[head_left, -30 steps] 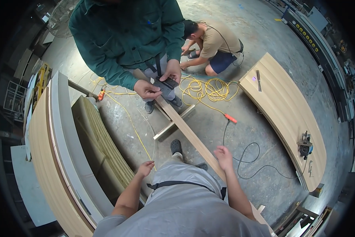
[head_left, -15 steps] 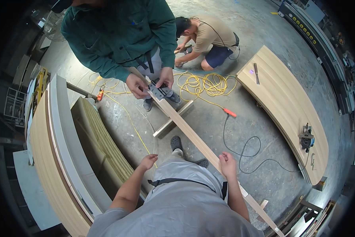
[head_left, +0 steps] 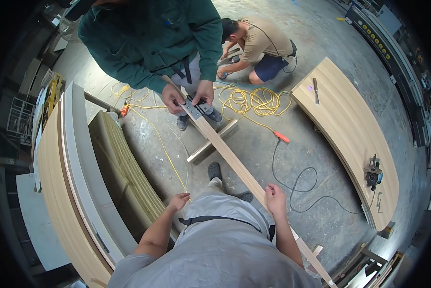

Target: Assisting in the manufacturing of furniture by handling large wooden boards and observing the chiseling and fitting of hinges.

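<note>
A long pale wooden strip (head_left: 234,161) runs diagonally from the far left to the near right, above the concrete floor. My right hand (head_left: 275,198) grips its edge near my body. My left hand (head_left: 179,200) is closed around the near end of a thin yellow line (head_left: 160,144) that leads off to the far left. At the strip's far end a person in a green jacket (head_left: 148,43) holds a dark metal tool (head_left: 195,107) on it with both hands.
Another person (head_left: 258,45) crouches at the back beside a coil of yellow cable (head_left: 251,101). A short wooden batten (head_left: 210,141) lies under the strip. Curved wood panels stand at the left (head_left: 57,192) and lie at the right (head_left: 350,134), with a power tool (head_left: 373,175) on the right one.
My hands keep their grips in about the same places. The person in green has shifted the hands and the tool slightly on the strip's far end.
</note>
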Available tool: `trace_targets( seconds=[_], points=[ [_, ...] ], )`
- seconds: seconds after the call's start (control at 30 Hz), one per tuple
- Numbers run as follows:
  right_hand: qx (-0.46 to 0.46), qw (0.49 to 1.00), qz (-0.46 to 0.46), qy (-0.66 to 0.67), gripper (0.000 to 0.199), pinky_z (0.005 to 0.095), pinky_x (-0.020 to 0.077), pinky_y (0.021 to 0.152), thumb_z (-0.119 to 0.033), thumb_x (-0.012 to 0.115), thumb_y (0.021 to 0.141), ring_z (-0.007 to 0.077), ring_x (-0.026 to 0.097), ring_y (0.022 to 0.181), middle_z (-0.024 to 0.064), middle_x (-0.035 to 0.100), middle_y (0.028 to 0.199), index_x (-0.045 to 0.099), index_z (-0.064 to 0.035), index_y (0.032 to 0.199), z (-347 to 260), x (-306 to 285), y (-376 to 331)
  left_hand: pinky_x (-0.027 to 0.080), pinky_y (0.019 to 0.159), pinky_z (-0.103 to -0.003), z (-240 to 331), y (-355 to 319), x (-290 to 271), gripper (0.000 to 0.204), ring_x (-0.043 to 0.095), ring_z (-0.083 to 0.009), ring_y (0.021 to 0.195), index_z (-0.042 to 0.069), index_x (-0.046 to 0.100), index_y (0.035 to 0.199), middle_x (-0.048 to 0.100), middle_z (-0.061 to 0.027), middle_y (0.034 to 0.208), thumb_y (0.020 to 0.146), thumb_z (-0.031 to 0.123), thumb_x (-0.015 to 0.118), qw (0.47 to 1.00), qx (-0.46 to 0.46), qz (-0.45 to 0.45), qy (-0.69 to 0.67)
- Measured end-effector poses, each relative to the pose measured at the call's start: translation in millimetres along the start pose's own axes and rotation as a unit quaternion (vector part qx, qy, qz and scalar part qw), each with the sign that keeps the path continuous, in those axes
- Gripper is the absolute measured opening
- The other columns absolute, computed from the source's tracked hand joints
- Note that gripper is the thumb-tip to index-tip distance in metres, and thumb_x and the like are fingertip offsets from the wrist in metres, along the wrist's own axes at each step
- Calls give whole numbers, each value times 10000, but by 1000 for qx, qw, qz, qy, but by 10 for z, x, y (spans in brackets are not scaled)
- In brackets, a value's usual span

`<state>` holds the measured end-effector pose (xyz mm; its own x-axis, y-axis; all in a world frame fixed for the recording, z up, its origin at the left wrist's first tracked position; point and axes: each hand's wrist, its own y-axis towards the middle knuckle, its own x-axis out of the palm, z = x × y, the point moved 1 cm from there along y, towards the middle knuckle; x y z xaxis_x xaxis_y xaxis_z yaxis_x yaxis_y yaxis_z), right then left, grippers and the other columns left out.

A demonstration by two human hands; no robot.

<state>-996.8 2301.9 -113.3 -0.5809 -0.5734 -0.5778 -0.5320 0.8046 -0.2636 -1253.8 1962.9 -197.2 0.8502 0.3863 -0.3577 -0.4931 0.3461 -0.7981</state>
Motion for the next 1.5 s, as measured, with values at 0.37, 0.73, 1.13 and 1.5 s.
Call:
trace_targets(
  seconds=[0.37,0.73,1.13,1.5],
  points=[
    [-2,999,19,-27,242,362,498,681,-190,580,830,278,629,715,175,627,869,622,4,969,-89,-27,8,425,910,-321,177,161,33,414,574,-236,1042,49,559,1193,614,-147,1117,856,288,539,1000,23,-12,17],
    [-13,998,33,-49,215,360,501,673,-184,587,826,288,636,724,175,628,867,623,-4,937,-157,-48,-7,418,925,-315,250,258,-45,398,566,-243,1062,60,572,1180,613,-141,1123,848,278,552,999,33,-16,27],
    [-16,998,35,-42,202,355,500,664,-173,589,820,277,633,711,174,626,858,626,-3,922,-153,-33,-27,428,911,-317,154,254,-40,409,576,-239,1041,70,573,1184,616,-145,1116,842,295,548,998,25,-21,55],
    [-6,999,35,-36,228,355,501,680,-181,587,822,272,634,723,175,628,872,625,-3,959,-137,-49,14,414,934,-326,235,262,-36,406,559,-259,1080,71,572,1184,600,-150,1149,850,300,540,998,27,-27,53]
  ],
)
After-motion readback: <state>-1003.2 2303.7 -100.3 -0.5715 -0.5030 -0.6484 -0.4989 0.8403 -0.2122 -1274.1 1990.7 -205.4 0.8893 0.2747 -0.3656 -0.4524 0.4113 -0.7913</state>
